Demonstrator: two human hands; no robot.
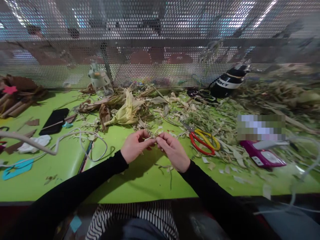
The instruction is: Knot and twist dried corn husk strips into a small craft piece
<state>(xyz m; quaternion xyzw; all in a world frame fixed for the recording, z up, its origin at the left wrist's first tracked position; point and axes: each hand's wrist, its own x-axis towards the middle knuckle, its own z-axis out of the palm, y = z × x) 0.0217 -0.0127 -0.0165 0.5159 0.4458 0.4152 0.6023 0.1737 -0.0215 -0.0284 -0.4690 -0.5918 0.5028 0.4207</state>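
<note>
My left hand (136, 145) and my right hand (173, 150) meet above the front middle of the green table. Between their pinched fingertips is a thin, pale braid of corn husk (150, 133), mostly covered by the fingers. Just beyond the left hand lies a yellowish bunch of corn husk (126, 111). To the right of my right hand rest scissors (202, 141) with one red and one yellow handle, their blades pointing away among husk scraps.
Husk shreds (212, 116) cover much of the table (140, 186) at right. A black bottle (228, 81) and a clear bottle (101, 81) stand before a perforated metal screen (155, 66). At left lie a black phone (54, 121) and a white cable (100, 158); a purple device (267, 156) sits right.
</note>
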